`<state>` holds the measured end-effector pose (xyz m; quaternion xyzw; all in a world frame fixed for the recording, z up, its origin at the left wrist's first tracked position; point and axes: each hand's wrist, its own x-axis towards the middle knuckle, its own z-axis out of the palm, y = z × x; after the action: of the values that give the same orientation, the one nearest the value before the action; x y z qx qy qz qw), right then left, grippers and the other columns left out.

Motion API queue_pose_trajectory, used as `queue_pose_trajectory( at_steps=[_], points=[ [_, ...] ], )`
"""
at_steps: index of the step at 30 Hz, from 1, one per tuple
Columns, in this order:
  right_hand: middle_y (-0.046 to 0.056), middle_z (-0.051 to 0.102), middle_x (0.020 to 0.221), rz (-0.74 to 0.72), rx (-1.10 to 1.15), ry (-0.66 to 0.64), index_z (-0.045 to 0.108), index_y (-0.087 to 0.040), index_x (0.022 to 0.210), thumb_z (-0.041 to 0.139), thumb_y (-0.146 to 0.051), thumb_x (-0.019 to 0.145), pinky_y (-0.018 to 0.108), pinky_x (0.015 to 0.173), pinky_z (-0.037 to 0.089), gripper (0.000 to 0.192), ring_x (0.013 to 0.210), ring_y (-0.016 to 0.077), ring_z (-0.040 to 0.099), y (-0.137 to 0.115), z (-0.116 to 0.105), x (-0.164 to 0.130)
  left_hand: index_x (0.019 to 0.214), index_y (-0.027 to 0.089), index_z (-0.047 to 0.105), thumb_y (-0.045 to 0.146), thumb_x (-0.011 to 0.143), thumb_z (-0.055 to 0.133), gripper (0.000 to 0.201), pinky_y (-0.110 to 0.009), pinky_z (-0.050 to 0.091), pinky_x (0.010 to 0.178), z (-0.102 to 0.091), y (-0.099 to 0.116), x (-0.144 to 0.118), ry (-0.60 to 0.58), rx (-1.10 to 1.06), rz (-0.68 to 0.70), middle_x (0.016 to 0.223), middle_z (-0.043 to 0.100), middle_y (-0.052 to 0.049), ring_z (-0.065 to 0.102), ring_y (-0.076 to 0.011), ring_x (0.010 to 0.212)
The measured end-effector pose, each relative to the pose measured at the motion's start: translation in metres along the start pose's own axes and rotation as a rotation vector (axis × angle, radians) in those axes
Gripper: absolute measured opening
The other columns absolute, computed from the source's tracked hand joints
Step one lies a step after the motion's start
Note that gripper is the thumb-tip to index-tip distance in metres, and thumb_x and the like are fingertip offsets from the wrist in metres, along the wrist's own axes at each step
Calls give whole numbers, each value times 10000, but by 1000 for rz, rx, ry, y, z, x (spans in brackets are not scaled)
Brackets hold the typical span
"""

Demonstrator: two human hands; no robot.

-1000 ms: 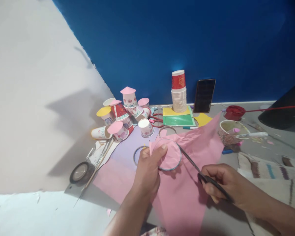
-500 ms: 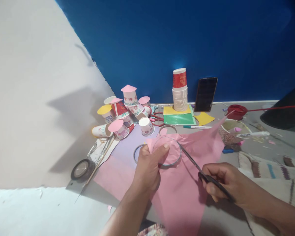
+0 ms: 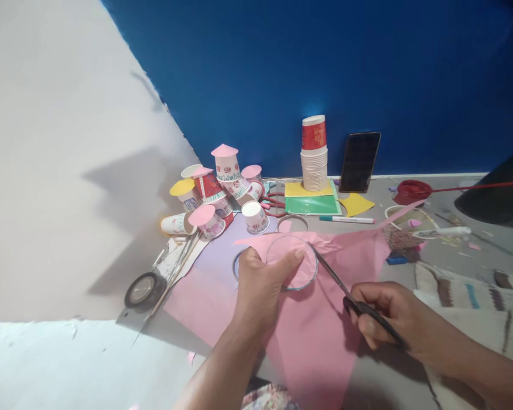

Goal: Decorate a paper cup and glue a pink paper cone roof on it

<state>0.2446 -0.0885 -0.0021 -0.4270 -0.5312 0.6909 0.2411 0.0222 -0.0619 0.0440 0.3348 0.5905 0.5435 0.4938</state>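
My left hand (image 3: 263, 285) pinches a large sheet of pink paper (image 3: 312, 330), its thumb lying on a circle (image 3: 293, 263) outlined in blue-green. My right hand (image 3: 387, 316) is closed round the dark handles of a pair of scissors (image 3: 333, 276). The tips of the blades meet the paper at the circle's upper right edge. Close behind the left hand, a roll of tape (image 3: 236, 266) is partly hidden. Farther back lies another ring-shaped roll (image 3: 293, 222).
Decorated paper cups (image 3: 226, 168) with pink and yellow tops stand at the back left. Behind the paper are a stack of cups (image 3: 314, 165), a phone (image 3: 359, 162) against the wall and a marker (image 3: 346, 219). Black tape (image 3: 145, 289) lies left; a tub (image 3: 410, 219) stands right.
My left thumb has slid slightly right across the circle. A pointed strip of pink paper now shows left of the circle, and the sheet's upper right corner hangs lower. The scissors have barely moved.
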Motion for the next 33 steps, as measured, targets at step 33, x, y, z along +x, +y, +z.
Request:
queue_pose_trajectory(
  at_steps=[33],
  points=[
    [-39, 499, 538, 23, -26, -4, 517, -214, 673, 763, -854, 664, 236, 508, 381, 686, 488, 90, 402, -5, 0, -1, 891, 133, 733, 390, 593, 976, 462, -296, 544, 620, -5, -6, 2, -62, -42, -16, 756, 738, -37, 687, -201, 691]
  ],
)
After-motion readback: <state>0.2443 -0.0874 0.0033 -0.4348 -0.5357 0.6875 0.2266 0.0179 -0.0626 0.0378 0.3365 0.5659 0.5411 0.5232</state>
